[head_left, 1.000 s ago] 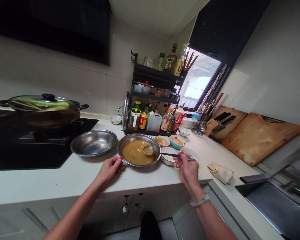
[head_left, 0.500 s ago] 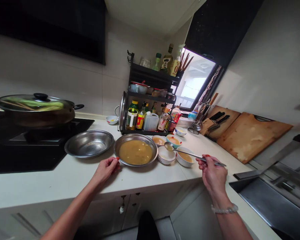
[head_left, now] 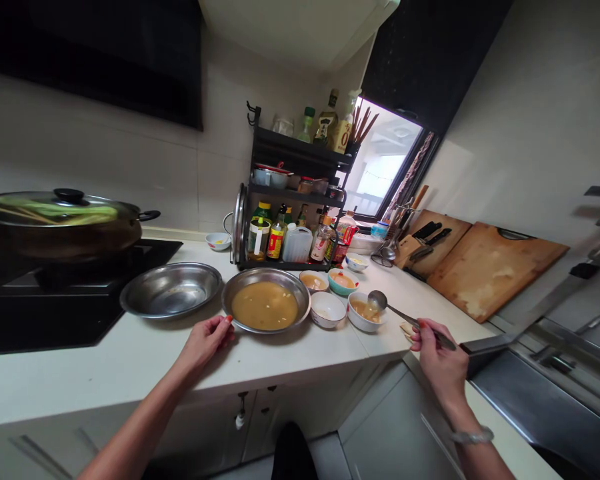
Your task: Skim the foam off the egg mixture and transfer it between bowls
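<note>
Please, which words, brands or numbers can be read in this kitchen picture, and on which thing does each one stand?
"0": one large dark figure on the yellow pack on top of the black rack.
Too small or blurred to read: the labels of the bottles on the rack's lower shelf and of the green-capped bottle on top.
Nothing else shows readable text.

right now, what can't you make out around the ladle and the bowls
Head view:
- Ladle: too small to tell if it holds liquid.
- Cloth: mostly behind the right hand.
- Rack bottles: labels too small to read.
- Lidded pan: left side cut by the frame edge.
- Left hand: angle hides whether it grips the soup bowl's rim.
</note>
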The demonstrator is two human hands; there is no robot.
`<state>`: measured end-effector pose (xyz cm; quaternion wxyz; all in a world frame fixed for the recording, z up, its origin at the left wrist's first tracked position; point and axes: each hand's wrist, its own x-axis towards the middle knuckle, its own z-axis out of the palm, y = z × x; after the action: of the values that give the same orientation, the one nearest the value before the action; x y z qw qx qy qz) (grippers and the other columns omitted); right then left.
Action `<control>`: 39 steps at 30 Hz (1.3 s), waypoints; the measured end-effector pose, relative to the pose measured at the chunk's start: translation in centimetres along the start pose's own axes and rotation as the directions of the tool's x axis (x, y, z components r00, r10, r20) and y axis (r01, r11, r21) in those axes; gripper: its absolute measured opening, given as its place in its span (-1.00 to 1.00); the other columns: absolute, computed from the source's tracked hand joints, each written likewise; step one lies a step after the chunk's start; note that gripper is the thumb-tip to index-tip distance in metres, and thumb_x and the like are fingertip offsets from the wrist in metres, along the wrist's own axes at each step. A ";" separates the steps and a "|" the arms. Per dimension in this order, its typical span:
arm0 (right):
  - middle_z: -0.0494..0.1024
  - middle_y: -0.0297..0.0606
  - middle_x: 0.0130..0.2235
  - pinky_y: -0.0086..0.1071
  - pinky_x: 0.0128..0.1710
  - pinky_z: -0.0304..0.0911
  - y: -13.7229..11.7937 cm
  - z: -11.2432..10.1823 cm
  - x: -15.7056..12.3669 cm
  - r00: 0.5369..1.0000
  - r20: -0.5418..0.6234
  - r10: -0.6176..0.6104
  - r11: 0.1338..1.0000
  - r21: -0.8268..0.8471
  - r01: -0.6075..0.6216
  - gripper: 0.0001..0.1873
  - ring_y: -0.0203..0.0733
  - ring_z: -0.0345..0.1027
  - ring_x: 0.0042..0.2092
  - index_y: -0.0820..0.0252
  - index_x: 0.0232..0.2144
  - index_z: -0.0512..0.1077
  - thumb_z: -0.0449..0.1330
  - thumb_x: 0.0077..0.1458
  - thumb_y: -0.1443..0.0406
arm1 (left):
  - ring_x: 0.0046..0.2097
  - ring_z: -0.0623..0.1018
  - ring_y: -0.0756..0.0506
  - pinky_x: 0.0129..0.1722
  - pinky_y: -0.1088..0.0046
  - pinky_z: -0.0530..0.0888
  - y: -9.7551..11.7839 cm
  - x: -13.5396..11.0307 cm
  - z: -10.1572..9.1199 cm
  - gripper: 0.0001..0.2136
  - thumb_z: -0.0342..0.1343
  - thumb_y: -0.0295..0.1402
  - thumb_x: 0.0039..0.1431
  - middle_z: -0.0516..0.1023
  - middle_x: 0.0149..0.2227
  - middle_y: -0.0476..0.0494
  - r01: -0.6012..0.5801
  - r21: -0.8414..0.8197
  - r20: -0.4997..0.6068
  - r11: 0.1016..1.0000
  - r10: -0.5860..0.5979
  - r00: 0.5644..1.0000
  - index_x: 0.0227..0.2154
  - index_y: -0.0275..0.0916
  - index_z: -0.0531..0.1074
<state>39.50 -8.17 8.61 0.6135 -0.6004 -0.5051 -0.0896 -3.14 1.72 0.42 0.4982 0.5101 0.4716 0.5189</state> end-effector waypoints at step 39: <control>0.45 -0.34 -0.64 -0.57 -0.75 0.12 -8.9 14.7 -5.4 0.776 0.488 0.399 0.531 0.567 -0.630 -0.62 -0.35 0.28 -0.65 0.27 -0.43 0.38 0.33 -0.19 0.10 | -0.61 0.26 0.06 -0.59 0.55 0.15 -0.8 0.3 -0.2 -0.57 0.09 0.06 -0.01 0.42 -0.65 -0.01 0.013 -0.029 0.024 0.999 -0.012 1.000 -0.58 -0.27 0.35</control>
<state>23.07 -1.01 7.05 0.7081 -0.4478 -0.3828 0.3893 -3.29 2.07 -0.34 0.5145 0.5060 0.4610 0.5164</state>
